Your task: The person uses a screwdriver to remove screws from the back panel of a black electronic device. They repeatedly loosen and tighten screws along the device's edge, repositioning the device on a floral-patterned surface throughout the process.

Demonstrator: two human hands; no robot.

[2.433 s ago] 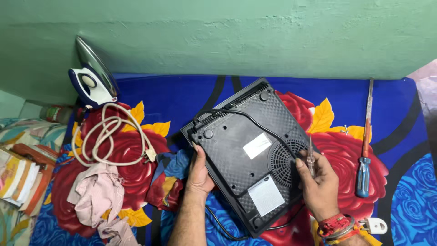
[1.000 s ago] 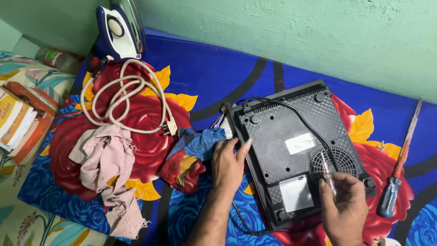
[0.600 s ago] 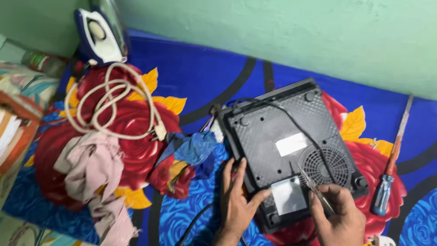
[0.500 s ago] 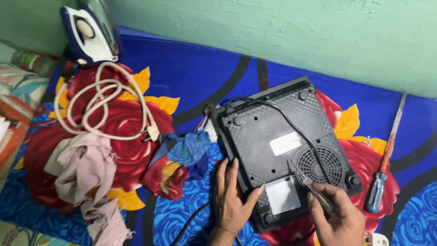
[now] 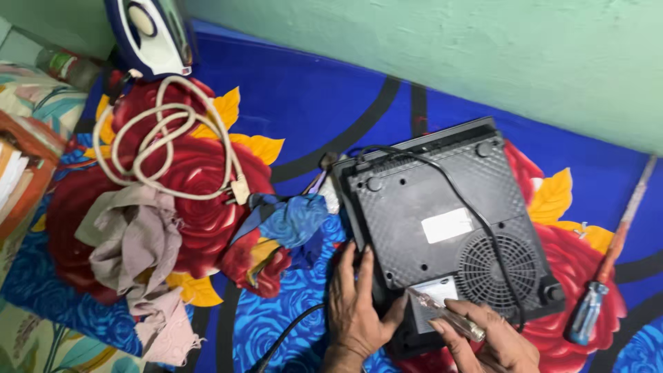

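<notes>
A black induction cooktop lies upside down on the flowered blue and red mat, its fan grille and two pale labels facing up. A black power cord runs across its underside. My left hand grips the cooktop's near left edge. My right hand holds a small clear-handled screwdriver, its tip pointing at the near part of the base by the lower label.
A larger screwdriver with a blue handle lies on the mat to the right. A clothes iron with a coiled pale cord stands at the back left. Crumpled cloths lie left of the cooktop. A green wall runs behind.
The view has shifted and closed in. My left hand slid down to the cooktop's near left edge. My right hand swung the small screwdriver from the fan grille toward the lower label.
</notes>
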